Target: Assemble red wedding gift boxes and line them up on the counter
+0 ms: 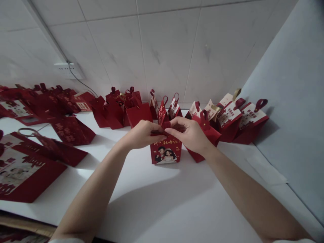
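Observation:
A small red box (166, 153) with a cartoon couple and gold lettering on its front stands upright on the white table. Both hands meet at its top edge. My left hand (146, 134) pinches the top from the left, thumb in front. From the right, my right hand (188, 133) has thumb and fingers closed on the dark red strap (165, 125) at the top. The fingertips nearly touch, and they hide part of the box's upper edge.
Red and cream gift boxes (229, 116) line the wall at the right, with more red ones (111, 111) behind and at the left. A large red box (25, 168) stands at the near left of the white table (157, 202). A wall socket (68, 70) has a cable.

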`<state>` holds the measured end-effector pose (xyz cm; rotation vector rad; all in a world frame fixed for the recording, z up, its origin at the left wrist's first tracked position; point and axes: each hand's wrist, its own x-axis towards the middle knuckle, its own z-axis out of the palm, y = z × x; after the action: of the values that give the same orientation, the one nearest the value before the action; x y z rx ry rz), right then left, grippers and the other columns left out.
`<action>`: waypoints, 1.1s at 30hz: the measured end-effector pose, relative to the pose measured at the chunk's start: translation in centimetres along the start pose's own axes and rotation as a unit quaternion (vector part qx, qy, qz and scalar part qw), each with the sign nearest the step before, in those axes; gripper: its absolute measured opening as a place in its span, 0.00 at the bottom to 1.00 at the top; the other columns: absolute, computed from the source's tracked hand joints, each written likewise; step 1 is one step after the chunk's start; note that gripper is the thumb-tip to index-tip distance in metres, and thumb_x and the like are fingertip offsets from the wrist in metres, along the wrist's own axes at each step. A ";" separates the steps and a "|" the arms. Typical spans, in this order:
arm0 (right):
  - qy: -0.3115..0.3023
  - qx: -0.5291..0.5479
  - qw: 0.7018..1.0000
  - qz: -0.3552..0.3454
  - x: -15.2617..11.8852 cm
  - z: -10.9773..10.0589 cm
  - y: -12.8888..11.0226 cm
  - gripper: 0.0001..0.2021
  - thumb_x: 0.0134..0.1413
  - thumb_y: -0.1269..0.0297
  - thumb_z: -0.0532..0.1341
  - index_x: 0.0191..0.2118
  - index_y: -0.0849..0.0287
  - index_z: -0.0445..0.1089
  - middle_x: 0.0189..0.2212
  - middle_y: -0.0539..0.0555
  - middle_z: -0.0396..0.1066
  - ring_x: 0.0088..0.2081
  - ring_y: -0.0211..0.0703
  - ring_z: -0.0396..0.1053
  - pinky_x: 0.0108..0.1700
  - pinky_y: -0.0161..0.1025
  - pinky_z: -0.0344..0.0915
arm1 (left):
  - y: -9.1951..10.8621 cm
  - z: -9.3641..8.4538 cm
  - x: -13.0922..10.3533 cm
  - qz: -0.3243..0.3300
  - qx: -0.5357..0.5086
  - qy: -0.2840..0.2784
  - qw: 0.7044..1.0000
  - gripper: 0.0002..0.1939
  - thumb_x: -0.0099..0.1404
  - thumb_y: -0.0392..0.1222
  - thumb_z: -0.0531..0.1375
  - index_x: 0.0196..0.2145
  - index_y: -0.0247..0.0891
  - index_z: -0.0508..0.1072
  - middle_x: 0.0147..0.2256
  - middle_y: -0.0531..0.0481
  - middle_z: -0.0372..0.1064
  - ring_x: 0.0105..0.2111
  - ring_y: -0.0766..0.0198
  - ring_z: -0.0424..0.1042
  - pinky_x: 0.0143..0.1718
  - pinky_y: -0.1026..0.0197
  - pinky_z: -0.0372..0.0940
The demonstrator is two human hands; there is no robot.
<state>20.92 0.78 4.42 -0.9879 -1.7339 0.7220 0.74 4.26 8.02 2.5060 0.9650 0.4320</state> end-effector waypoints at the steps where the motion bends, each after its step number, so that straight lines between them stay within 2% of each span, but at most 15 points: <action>1: 0.005 0.007 1.000 -0.001 0.0 -0.1 -0.1 0.12 0.56 0.52 0.64 0.36 0.56 0.67 0.33 0.50 0.72 0.34 0.40 0.70 0.39 0.40 0.69 | 0.0 0.0 0.0 0.004 0.009 0.005 1.000 0.12 0.64 0.45 0.60 0.30 0.34 0.77 0.22 0.54 0.66 0.23 0.70 0.57 0.25 0.66 0.53; 3: 0.002 -0.013 1.000 0.002 0.0 -0.4 -0.3 0.14 0.55 0.52 0.65 0.38 0.55 0.65 0.33 0.49 0.71 0.33 0.39 0.69 0.37 0.38 0.68 | 0.0 -0.1 0.0 0.005 0.027 0.009 1.000 0.11 0.63 0.43 0.60 0.28 0.34 0.76 0.22 0.53 0.67 0.22 0.70 0.58 0.25 0.66 0.53; 5: -0.024 -0.081 0.996 -0.002 0.0 -0.7 -0.3 0.14 0.54 0.53 0.66 0.39 0.55 0.65 0.35 0.51 0.71 0.36 0.41 0.70 0.38 0.40 0.67 | 0.1 0.0 0.0 -0.002 0.040 0.014 0.999 0.10 0.63 0.42 0.60 0.28 0.34 0.76 0.23 0.52 0.68 0.22 0.70 0.59 0.25 0.66 0.54; 9: -0.063 -0.190 0.979 -0.035 0.0 -0.9 0.0 0.09 0.56 0.58 0.65 0.38 0.57 0.69 0.39 0.53 0.72 0.40 0.44 0.70 0.42 0.41 0.65 | 0.3 0.2 -0.1 -0.001 0.061 0.018 0.998 0.09 0.63 0.41 0.60 0.30 0.34 0.78 0.24 0.51 0.70 0.23 0.69 0.62 0.27 0.66 0.56; 13: -0.085 -0.192 0.976 -0.051 0.1 -0.8 0.5 0.06 0.59 0.61 0.63 0.38 0.58 0.69 0.37 0.52 0.71 0.37 0.42 0.69 0.40 0.40 0.65 | 0.4 0.4 -0.1 0.002 0.097 0.032 0.995 0.09 0.63 0.42 0.60 0.32 0.36 0.79 0.24 0.51 0.70 0.23 0.69 0.60 0.26 0.65 0.55; 19: -0.121 -0.223 0.964 -0.078 0.1 -0.8 0.6 0.02 0.63 0.68 0.59 0.39 0.59 0.69 0.37 0.54 0.70 0.41 0.44 0.69 0.43 0.41 0.65 | -0.2 0.5 0.1 0.019 0.093 0.039 0.995 0.07 0.62 0.41 0.61 0.30 0.37 0.79 0.23 0.53 0.69 0.22 0.69 0.59 0.26 0.66 0.54; 28: -0.149 -0.230 0.957 -0.098 0.0 -0.8 0.7 0.07 0.64 0.70 0.56 0.45 0.58 0.69 0.41 0.56 0.70 0.45 0.47 0.69 0.47 0.43 0.65 | -0.6 -0.4 0.0 0.085 0.067 -0.003 0.994 0.08 0.63 0.37 0.59 0.34 0.37 0.79 0.24 0.53 0.72 0.22 0.71 0.63 0.27 0.68 0.57; 33: -0.164 -0.232 0.954 -0.093 -0.1 -0.9 0.6 0.06 0.64 0.72 0.54 0.43 0.60 0.67 0.41 0.57 0.69 0.44 0.47 0.68 0.47 0.43 0.65 | -0.6 -0.8 -0.1 0.076 0.080 -0.025 0.994 0.09 0.63 0.37 0.58 0.33 0.37 0.79 0.22 0.54 0.69 0.21 0.71 0.61 0.26 0.67 0.56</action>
<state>21.91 0.98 4.21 -1.0328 -2.3239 0.3725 -0.01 4.80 8.43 2.7330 0.8223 0.3479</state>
